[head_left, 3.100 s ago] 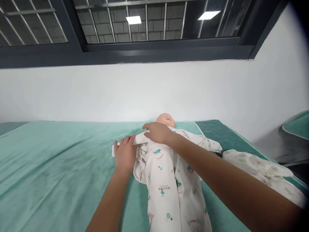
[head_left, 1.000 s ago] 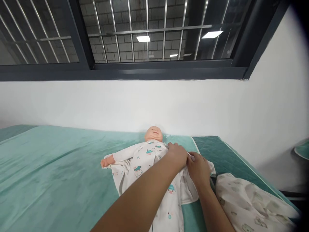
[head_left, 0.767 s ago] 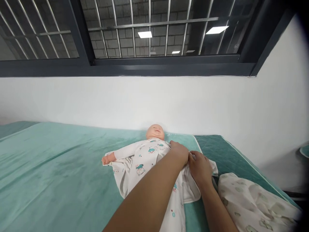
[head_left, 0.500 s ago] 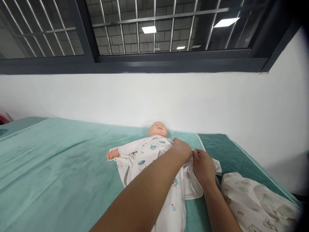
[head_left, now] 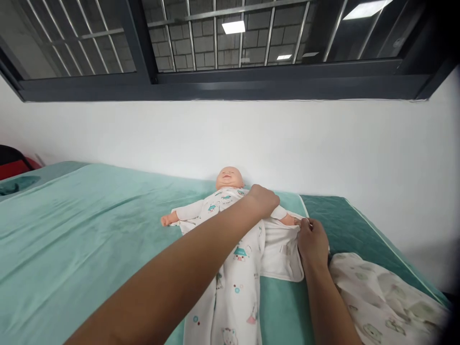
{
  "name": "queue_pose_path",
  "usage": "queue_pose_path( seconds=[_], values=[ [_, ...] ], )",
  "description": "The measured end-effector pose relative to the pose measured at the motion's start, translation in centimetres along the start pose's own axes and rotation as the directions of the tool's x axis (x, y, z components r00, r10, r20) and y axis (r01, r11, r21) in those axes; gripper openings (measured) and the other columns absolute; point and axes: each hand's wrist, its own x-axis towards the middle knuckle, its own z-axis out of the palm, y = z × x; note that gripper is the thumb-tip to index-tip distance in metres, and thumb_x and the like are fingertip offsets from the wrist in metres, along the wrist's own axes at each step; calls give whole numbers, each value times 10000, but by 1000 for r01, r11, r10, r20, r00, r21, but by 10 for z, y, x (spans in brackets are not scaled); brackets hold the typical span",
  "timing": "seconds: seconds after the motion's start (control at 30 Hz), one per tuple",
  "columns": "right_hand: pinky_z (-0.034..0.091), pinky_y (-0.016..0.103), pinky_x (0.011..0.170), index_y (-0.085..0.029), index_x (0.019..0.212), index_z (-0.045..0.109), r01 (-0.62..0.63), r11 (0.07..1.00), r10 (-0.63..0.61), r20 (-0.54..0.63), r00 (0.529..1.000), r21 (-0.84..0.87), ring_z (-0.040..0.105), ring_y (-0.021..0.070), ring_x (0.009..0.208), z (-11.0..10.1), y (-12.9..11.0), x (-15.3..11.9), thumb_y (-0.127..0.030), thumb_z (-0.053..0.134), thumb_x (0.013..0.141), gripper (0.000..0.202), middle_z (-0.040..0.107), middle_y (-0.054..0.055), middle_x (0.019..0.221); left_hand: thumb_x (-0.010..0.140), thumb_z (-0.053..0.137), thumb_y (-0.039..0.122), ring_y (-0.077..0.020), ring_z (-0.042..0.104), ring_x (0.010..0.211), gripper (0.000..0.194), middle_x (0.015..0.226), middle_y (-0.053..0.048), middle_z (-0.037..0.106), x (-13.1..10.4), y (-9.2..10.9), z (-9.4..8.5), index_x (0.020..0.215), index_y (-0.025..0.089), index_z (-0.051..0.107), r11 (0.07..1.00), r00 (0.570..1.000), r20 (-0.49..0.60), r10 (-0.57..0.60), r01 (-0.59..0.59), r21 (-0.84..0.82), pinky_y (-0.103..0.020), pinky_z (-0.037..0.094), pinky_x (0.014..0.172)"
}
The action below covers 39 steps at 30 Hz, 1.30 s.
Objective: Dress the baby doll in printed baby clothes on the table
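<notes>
A baby doll (head_left: 229,177) lies face up in a white printed outfit (head_left: 235,268), its arms spread sideways. My left hand (head_left: 264,200) is closed at the doll's upper arm on the right side of the view, pinching the garment there. Beside the doll's hand on that side, my right hand (head_left: 314,239) has its fingers pinched on the edge of the white cloth flap (head_left: 282,251), which lies spread under that arm. The doll's other hand (head_left: 169,219) rests out to the left.
Green bedding (head_left: 89,239) covers the surface, with a darker green quilted part (head_left: 345,220) at the right. A printed white cloth (head_left: 384,297) lies bunched at the lower right. Behind are a white wall and a barred window. A red and black item (head_left: 14,165) sits far left.
The doll's hand on the right has come into view out of the garment. My hands are slightly farther apart, and the camera view has shifted.
</notes>
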Motion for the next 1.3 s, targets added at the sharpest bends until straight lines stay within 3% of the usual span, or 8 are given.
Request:
queue_pose_path(
  seconds=[0.37, 0.5, 0.7, 0.83, 0.9, 1.07, 1.17, 1.3],
  values=[
    [482, 284, 620, -174, 1002, 685, -292, 737, 251, 153, 956, 610, 624, 183, 720, -1, 9, -3, -338, 690, 650, 388, 702, 37, 869, 800, 581, 188, -281, 675, 929, 356, 1036, -135, 702, -16, -10, 7, 1155, 161, 571, 999, 997, -76, 26, -29, -43, -399, 523, 750],
    [522, 334, 812, -193, 1102, 664, -77, 646, 96, 19, 995, 760, 650, 203, 925, -5, -1, -7, -210, 700, 599, 505, 685, 47, 1059, 817, 590, 225, -270, 669, 955, 320, 1068, -123, 698, 4, 6, 13, 1131, 170, 576, 988, 1000, 4, -5, 5, -152, -413, 525, 792],
    [363, 463, 1115, -204, 1248, 613, 286, 843, -137, -332, 933, 455, 530, 245, 1250, -7, -21, -24, -115, 535, 726, 536, 596, 71, 1309, 835, 564, 211, -293, 605, 1100, 301, 1196, -131, 654, -13, 25, 26, 1124, 150, 617, 964, 989, -123, -79, 44, -261, -471, 489, 916],
    [367, 469, 1119, -221, 1309, 568, 284, 801, -310, -41, 950, 526, 503, 253, 1290, 7, -51, -50, -288, 532, 884, 432, 558, 82, 1376, 941, 465, 308, -233, 553, 1233, 334, 1303, -59, 630, -87, -2, 49, 1242, 235, 590, 814, 818, -486, -308, -38, -580, -407, 441, 1056],
    [343, 467, 1143, -263, 1358, 538, 178, 814, -340, 204, 918, 553, 456, 257, 1343, 14, -66, -64, -411, 539, 915, 467, 514, 62, 1439, 961, 449, 388, -204, 464, 1350, 380, 1426, -10, 548, -121, -18, 72, 1313, 287, 550, 646, 710, -489, -507, -62, -761, -372, 374, 1145],
    [167, 445, 1236, -308, 1527, 311, 172, 862, -439, 531, 725, 478, 173, 231, 1497, 21, -85, -87, -529, 554, 905, 703, 245, -4, 1610, 925, 481, 558, -227, 199, 1504, 645, 1619, 19, 248, -151, -34, 125, 1502, 298, 362, 302, 723, -189, -665, 29, -953, -408, 189, 1249],
    [103, 459, 1247, -302, 1563, 192, 217, 886, -438, 585, 682, 410, 73, 224, 1514, 23, -86, -87, -536, 598, 877, 831, 144, -9, 1635, 950, 437, 545, -218, 194, 1504, 604, 1613, 28, 252, -145, -32, 135, 1496, 291, 389, 307, 756, -207, -621, -9, -952, -423, 153, 1256],
    [84, 480, 1246, -284, 1568, 165, 258, 895, -437, 603, 668, 363, 40, 226, 1517, 25, -83, -82, -544, 652, 835, 918, 85, 15, 1644, 987, 400, 458, -211, 329, 1456, 468, 1538, 3, 416, -142, -31, 138, 1390, 263, 538, 416, 688, -382, -617, -127, -900, -455, 245, 1235]
  ],
)
